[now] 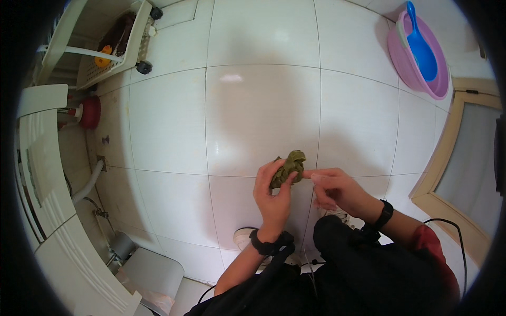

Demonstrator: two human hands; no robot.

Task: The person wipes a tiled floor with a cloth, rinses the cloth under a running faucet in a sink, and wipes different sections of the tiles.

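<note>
A crumpled olive-green cloth (289, 169) is bunched in my left hand (272, 190). The fingers wrap its left side and the thumb presses on it from the near side. My right hand (337, 190) is just to the right, its index finger stretched toward the cloth, with the tip at the cloth's right edge beside my left thumb. The thumb of that hand lies along the index finger, and the other fingers bend loosely below, with nothing seen in them. Both hands are above the tiled floor (258, 121), in front of my body.
A pink basin (394, 50) with a blue scoop (421, 55) in it stands at the far right. A wood-framed panel (443, 152) is at the right. On the left are a wheeled rack (136, 45), a red plunger (90, 112), a white cabinet (74, 253) and a grey bin (150, 274).
</note>
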